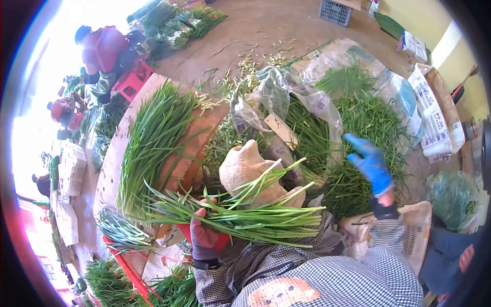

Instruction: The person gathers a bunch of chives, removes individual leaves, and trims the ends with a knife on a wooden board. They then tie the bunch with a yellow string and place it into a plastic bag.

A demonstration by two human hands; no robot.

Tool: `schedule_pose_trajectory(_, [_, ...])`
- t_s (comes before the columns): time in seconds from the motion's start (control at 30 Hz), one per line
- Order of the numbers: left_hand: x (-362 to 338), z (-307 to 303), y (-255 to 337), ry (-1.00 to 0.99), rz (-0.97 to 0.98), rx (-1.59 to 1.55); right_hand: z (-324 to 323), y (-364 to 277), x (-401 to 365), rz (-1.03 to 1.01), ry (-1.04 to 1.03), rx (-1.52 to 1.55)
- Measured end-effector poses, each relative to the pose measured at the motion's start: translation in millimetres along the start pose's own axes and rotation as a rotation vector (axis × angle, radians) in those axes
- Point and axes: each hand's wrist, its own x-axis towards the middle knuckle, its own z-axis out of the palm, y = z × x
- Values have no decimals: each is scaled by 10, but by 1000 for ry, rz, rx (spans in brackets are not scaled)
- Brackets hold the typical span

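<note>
My left hand [204, 233], in a dark and red glove, grips a bunch of green chives [245, 215] that lies across my lap, tips pointing left and right. My right hand [371, 163], in a blue glove, reaches out over a loose heap of chives [368, 128] on the ground, fingers apart and holding nothing that I can see. A beige cloth-covered knee or bundle [243, 166] rises between my arms. My checked sleeves fill the bottom of the view.
A round wooden board [115, 153] at left carries a long laid-out row of chives [153, 133]. A clear plastic bag [286, 92] and printed sacks [434, 117] lie beyond. People in red sit at upper left. A grey crate [335, 11] stands far back.
</note>
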Motion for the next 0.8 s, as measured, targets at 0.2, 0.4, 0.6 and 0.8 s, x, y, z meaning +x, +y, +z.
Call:
schedule_pose_trajectory(0.2, [-63, 59, 16, -1, 59, -11, 880, -441, 350, -209, -273, 146])
schedule_pose_trajectory(0.4, [-76, 69, 45, -19, 44, 40, 990, -660, 313, -302, -322, 67])
schedule_pose_trajectory(0.6, [-102, 146, 40, 58, 69, 70, 1138, -647, 247, -252, -332, 387])
schedule_pose_trajectory(0.8, [-48, 17, 9, 62, 62, 105, 1009, -410, 122, 15, -481, 846])
